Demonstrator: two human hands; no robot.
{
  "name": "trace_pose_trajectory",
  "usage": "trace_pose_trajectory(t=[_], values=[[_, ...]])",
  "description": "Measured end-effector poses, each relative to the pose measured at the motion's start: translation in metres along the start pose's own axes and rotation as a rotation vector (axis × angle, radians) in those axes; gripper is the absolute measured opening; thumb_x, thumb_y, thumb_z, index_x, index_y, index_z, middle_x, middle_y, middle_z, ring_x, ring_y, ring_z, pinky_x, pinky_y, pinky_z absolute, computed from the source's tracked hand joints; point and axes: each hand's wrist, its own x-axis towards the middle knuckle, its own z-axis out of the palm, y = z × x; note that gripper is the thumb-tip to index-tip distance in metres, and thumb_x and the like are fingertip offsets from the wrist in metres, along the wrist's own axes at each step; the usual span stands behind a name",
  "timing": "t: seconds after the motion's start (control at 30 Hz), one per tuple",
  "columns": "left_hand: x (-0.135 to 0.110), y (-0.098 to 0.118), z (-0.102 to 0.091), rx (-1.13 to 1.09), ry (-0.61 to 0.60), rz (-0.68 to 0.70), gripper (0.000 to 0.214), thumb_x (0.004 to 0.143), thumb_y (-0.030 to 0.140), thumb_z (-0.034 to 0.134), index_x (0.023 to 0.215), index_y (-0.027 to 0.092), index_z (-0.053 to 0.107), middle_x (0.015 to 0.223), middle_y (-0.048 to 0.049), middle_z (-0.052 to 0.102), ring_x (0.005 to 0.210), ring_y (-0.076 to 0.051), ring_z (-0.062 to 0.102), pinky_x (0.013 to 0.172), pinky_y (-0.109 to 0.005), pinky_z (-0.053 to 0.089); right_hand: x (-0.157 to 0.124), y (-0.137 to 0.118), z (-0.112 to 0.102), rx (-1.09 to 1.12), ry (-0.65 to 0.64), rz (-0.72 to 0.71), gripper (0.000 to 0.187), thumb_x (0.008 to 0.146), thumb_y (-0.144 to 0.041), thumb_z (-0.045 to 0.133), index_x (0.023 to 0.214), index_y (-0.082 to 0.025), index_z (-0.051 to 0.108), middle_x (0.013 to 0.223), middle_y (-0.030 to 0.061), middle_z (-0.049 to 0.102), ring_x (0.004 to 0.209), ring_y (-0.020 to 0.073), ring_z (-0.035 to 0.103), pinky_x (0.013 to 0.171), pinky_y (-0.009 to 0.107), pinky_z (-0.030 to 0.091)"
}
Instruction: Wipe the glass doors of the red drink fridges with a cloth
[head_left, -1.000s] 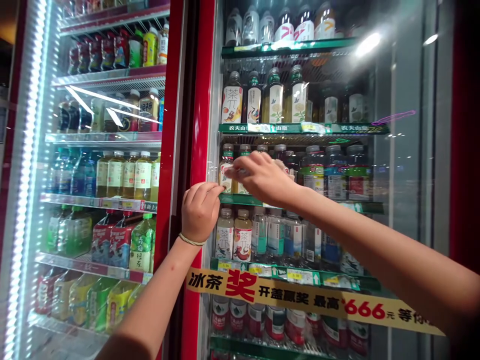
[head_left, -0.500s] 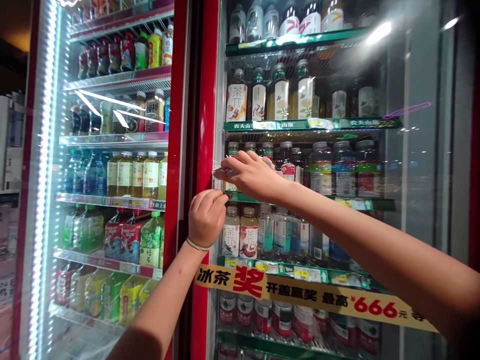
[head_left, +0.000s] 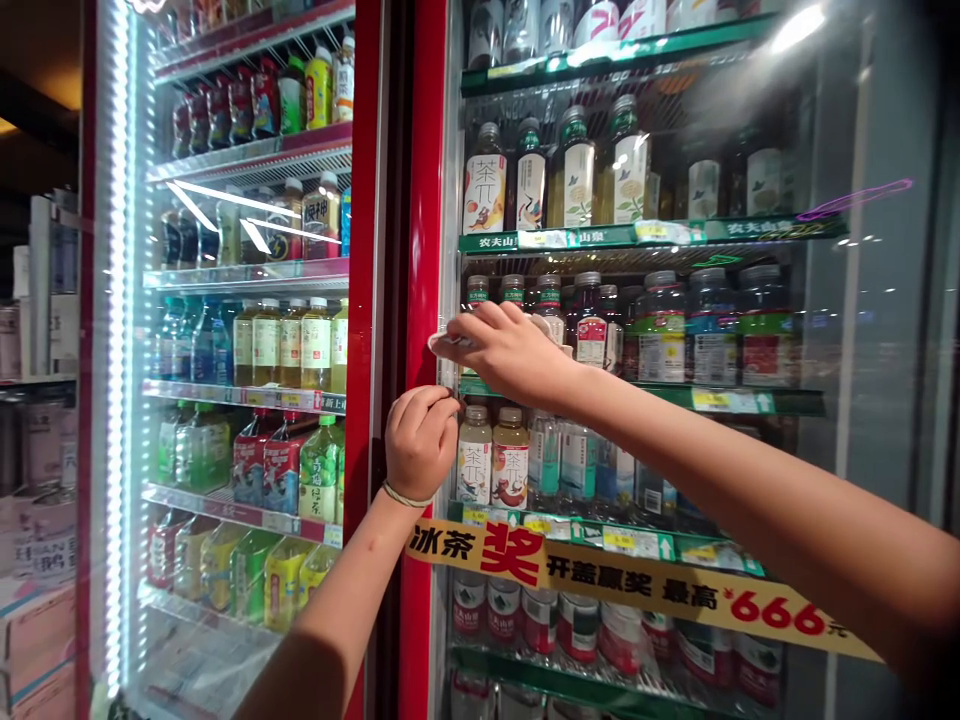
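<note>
My right hand (head_left: 514, 350) presses a small white cloth (head_left: 448, 342) against the glass door (head_left: 862, 400) of the right-hand drinks fridge, close to its red frame (head_left: 420, 300). Its fingers are closed over the cloth. My left hand (head_left: 420, 440) is curled into a fist just below, against the left edge of the same door, with a thin band on the wrist. What the fist grips, if anything, is hidden. Behind the glass stand several tea bottles (head_left: 495, 455) and water bottles.
A second lit fridge (head_left: 247, 330) with several rows of drinks stands to the left. A yellow banner (head_left: 637, 585) with red characters runs across the right door. Green shelves (head_left: 645, 235) carry price tags. Boxes (head_left: 37, 560) are stacked at the far left.
The view has shifted right and slightly up. My right hand with the cloth has slid a little towards the door's left edge. My left fist stays just below it.
</note>
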Motion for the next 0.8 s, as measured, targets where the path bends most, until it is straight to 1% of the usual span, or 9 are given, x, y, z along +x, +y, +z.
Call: trace_pose_trajectory(t=[0.03,0.17,0.27,0.3,0.4,0.5,0.6,0.73,0.8], values=[[-0.001,0.0,0.0,-0.008,0.001,0.007,0.026,0.092,0.006,0.05,0.092,0.021,0.072,0.099,-0.0075,0.073,0.1,-0.021,0.068,0.093,-0.039,0.057,-0.001,-0.001,0.0,-0.001,-0.004,-0.027,0.038,0.105,-0.023,0.041,0.139,-0.028,0.057,0.124,0.0085,0.061,0.102,0.0249,0.041,0.081,0.04,0.028],[-0.003,0.0,-0.001,-0.021,-0.003,0.0,0.026,0.092,0.006,0.051,0.093,0.022,0.072,0.099,-0.0074,0.072,0.1,-0.021,0.067,0.093,-0.039,0.056,-0.007,-0.006,0.0,-0.019,0.036,0.023,0.037,0.106,-0.023,0.04,0.137,-0.027,0.059,0.121,0.0084,0.062,0.098,0.0245,0.041,0.08,0.04,0.028],[-0.003,0.001,-0.002,-0.021,0.011,-0.033,0.027,0.093,0.006,0.05,0.091,0.022,0.072,0.094,-0.0064,0.07,0.094,-0.02,0.066,0.088,-0.037,0.056,-0.013,-0.013,0.0,0.005,0.025,-0.08,0.036,0.106,-0.024,0.043,0.136,-0.028,0.06,0.12,0.0068,0.064,0.096,0.0237,0.041,0.08,0.039,0.028],[-0.003,0.001,-0.002,-0.031,0.021,-0.038,0.027,0.093,0.005,0.05,0.092,0.022,0.071,0.093,-0.0065,0.07,0.093,-0.019,0.066,0.088,-0.036,0.056,-0.015,-0.015,0.0,0.005,0.022,-0.082,0.036,0.105,-0.023,0.044,0.136,-0.028,0.061,0.12,0.0067,0.064,0.097,0.0238,0.041,0.08,0.039,0.028],[-0.004,0.0,-0.002,-0.066,0.053,-0.047,0.028,0.093,0.003,0.049,0.092,0.021,0.07,0.094,-0.0065,0.068,0.094,-0.019,0.065,0.088,-0.036,0.055,-0.021,-0.021,0.0,-0.004,0.031,-0.019,0.035,0.104,-0.021,0.047,0.136,-0.026,0.061,0.119,0.0077,0.064,0.097,0.0242,0.041,0.079,0.039,0.028],[-0.005,-0.002,0.0,-0.095,0.082,-0.062,0.027,0.092,0.002,0.048,0.093,0.02,0.068,0.095,-0.0064,0.067,0.095,-0.019,0.064,0.089,-0.036,0.055,-0.027,-0.025,0.001,-0.001,0.046,-0.045,0.035,0.104,-0.023,0.048,0.136,-0.027,0.061,0.118,0.0067,0.065,0.096,0.0239,0.041,0.077,0.039,0.027],[-0.007,-0.004,0.002,-0.119,0.104,-0.077,0.028,0.092,0.002,0.047,0.097,0.02,0.067,0.099,-0.0073,0.067,0.099,-0.019,0.065,0.091,-0.036,0.056,-0.033,-0.027,0.0,-0.023,0.073,0.057,0.035,0.104,-0.023,0.047,0.136,-0.026,0.062,0.119,0.0077,0.065,0.096,0.0245,0.041,0.077,0.039,0.027],[-0.006,-0.003,0.002,-0.11,0.091,-0.097,0.029,0.092,0.003,0.046,0.1,0.021,0.067,0.1,-0.0068,0.067,0.1,-0.019,0.066,0.092,-0.036,0.056,-0.041,-0.029,-0.003,0.031,0.03,0.059,0.038,0.103,-0.024,0.05,0.14,-0.028,0.059,0.12,0.0074,0.065,0.096,0.0246,0.041,0.076,0.039,0.027],[-0.006,-0.003,0.002,-0.104,0.085,-0.095,0.029,0.092,0.003,0.046,0.1,0.021,0.067,0.099,-0.0067,0.067,0.099,-0.019,0.066,0.092,-0.035,0.056,-0.045,-0.029,-0.003,0.029,0.035,0.118,0.039,0.102,-0.023,0.051,0.14,-0.029,0.059,0.123,0.0081,0.064,0.099,0.0256,0.041,0.078,0.04,0.028]])
